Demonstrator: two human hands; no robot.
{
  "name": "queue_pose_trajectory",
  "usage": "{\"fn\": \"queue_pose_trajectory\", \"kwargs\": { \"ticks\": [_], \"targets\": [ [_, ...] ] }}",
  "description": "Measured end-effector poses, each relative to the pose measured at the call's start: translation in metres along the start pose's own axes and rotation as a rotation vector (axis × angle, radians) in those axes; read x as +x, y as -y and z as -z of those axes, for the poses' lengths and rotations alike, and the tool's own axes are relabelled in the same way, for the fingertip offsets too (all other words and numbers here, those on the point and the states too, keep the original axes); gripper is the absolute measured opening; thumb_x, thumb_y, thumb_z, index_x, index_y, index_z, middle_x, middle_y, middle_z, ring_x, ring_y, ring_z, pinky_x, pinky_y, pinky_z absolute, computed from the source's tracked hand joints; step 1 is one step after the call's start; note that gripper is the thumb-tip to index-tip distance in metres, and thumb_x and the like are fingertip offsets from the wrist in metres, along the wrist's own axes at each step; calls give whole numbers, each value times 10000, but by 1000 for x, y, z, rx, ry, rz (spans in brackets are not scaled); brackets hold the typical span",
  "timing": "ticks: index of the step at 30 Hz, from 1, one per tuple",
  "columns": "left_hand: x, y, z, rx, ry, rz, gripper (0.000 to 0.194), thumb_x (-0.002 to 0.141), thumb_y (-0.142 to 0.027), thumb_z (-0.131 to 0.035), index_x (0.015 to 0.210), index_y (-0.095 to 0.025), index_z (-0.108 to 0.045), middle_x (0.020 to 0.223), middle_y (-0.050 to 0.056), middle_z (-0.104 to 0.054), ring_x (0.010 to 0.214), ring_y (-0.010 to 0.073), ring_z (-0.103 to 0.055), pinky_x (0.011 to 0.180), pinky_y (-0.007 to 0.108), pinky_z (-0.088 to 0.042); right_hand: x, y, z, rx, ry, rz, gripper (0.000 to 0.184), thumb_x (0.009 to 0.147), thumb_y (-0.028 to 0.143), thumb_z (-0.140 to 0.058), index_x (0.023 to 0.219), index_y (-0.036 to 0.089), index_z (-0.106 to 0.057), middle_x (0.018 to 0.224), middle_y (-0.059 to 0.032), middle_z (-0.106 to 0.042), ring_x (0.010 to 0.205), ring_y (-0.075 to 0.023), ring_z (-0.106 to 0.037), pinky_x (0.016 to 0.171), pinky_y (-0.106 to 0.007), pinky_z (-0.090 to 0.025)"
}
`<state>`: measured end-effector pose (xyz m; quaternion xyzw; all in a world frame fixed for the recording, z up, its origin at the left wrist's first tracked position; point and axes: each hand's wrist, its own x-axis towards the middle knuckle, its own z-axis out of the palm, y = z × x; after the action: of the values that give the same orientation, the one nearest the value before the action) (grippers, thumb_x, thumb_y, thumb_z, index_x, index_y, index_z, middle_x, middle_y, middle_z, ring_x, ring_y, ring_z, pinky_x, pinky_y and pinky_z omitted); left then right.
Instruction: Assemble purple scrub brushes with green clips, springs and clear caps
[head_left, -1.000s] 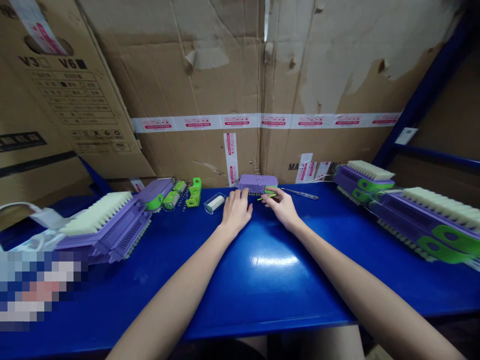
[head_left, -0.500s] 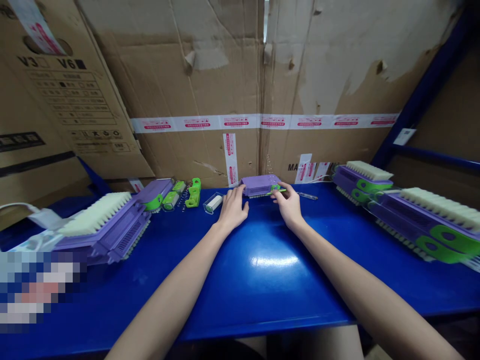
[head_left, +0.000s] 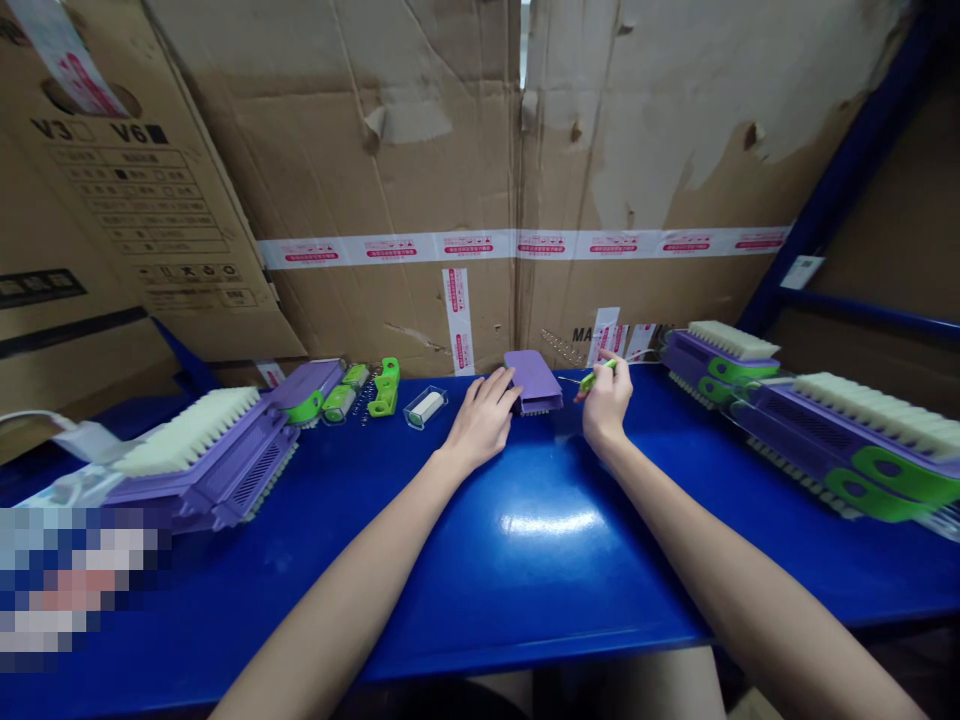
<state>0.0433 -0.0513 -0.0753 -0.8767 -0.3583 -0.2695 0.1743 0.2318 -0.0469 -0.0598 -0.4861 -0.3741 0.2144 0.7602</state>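
Observation:
My left hand (head_left: 484, 420) rests its fingers against the left edge of a purple brush body (head_left: 534, 378), which lies bristles down and angled on the blue table. The end of the body facing me is uncovered. Just right of it, my right hand (head_left: 607, 402) pinches a green plastic end cap (head_left: 598, 376). A thin coil spring (head_left: 562, 348) slants up to the left beside the cap; whether it is attached is unclear. Left of my left hand lie a clear box with a white block (head_left: 426, 408), green end caps (head_left: 385, 388) and several springs (head_left: 365, 392).
Purple brushes with cream bristles are stacked at the left (head_left: 214, 460) and right (head_left: 847, 430) sides. A white plug with a cable (head_left: 90, 436) sits on the left stack. Cardboard (head_left: 390, 180) walls the back, and a blue metal post (head_left: 840, 160) rises at the right.
The brush body has swung from sideways to end-on towards me. My right hand has moved right, away from it, with the green end cap, and the spring now leans left.

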Motion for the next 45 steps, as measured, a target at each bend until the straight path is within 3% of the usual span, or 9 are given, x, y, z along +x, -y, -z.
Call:
{"fn": "queue_pose_trajectory", "kwargs": {
  "ticks": [5,11,17,22,27,32,36,45],
  "targets": [
    [3,-6,-1,30,-9,-92,230,853,-207,-522,1075,-147,-525,1297,122,-538,1230,235,-457,1063,433,-289,1,2,1,114,16,-73,282,762,279,-421,1020,210,-508,484,102,-382,349,-90,-382,351,-211,-315],
    [5,-16,0,173,14,-22,386,850,-350,-546,1177,-148,-518,1023,112,-607,956,256,-539,860,408,-394,5,2,0,246,12,-193,254,731,247,-406,969,225,-494,444,120,-331,318,-83,-313,322,-196,-259],
    [5,-12,1,181,-1,49,489,831,-371,-568,1267,-164,-487,1202,151,-536,1100,288,-485,958,435,-357,12,4,3,298,15,-387,220,747,273,-377,914,212,-507,437,125,-283,308,-71,-238,315,-185,-193],
    [6,-3,-2,155,6,89,691,790,-361,-619,1380,-120,-352,1418,190,-378,1329,323,-312,1085,476,-241,23,1,13,335,43,-417,215,756,287,-363,884,203,-514,418,125,-245,308,-70,-195,320,-187,-158],
    [6,8,-3,126,18,177,577,842,-265,-536,1377,-139,-361,1390,190,-428,1309,317,-367,1081,531,-231,39,-6,30,306,71,-422,219,762,335,-376,856,200,-520,410,126,-215,301,-66,-164,319,-187,-142],
    [6,16,-2,102,28,220,670,819,-336,-577,1402,-132,-320,1445,212,-342,1351,337,-299,1083,542,-226,54,-15,48,260,115,-438,219,747,375,-406,801,199,-524,392,125,-216,292,-64,-149,310,-184,-124],
    [6,19,-2,109,78,249,638,835,-301,-553,1402,-122,-321,1436,207,-357,1314,332,-356,1067,517,-262,62,-15,60,266,185,-473,206,740,336,-389,753,193,-535,362,117,-209,284,-66,-124,299,-182,-118],
    [3,20,-2,136,6,200,607,830,-359,-545,1348,-83,-392,1364,240,-418,1201,351,-438,1001,487,-328,60,-14,58,233,177,-438,189,741,300,-382,743,186,-533,354,112,-224,278,-65,-129,296,-183,-119]
  ]
}}
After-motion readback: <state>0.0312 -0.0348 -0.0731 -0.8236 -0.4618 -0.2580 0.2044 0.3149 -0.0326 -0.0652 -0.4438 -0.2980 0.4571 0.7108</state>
